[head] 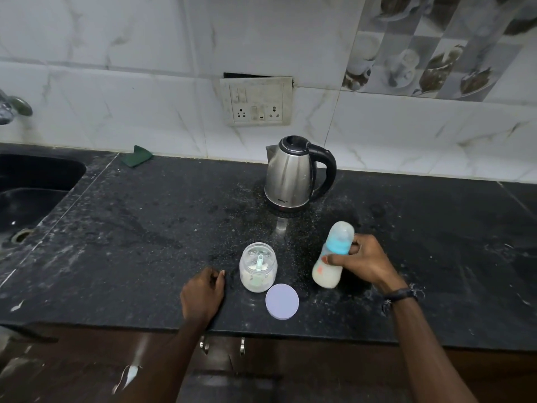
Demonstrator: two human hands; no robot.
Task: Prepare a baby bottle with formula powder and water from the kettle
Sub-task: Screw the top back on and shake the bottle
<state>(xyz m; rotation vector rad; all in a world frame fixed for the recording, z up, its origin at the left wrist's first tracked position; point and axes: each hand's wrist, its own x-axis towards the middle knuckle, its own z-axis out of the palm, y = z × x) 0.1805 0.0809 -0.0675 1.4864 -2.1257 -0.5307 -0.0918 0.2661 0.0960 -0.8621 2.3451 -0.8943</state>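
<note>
My right hand (364, 263) grips a baby bottle (331, 257) round its middle; the bottle has a blue collar and clear cap, holds milky liquid, and tilts to the right, blurred. An open clear jar (258, 267) of white formula powder with a pale green scoop inside stands left of it. The jar's lilac lid (282, 301) lies flat in front of the jar. A steel kettle (293, 173) with a black handle stands farther back. My left hand (203, 295) rests on the counter with loosely curled fingers, left of the jar, holding nothing.
The black granite counter (145, 228) is speckled with spilled powder. A dark sink (32, 193) and a tap (11, 107) are at the left. A green cloth (136, 155) lies by the wall. A socket panel (257, 101) is above the kettle.
</note>
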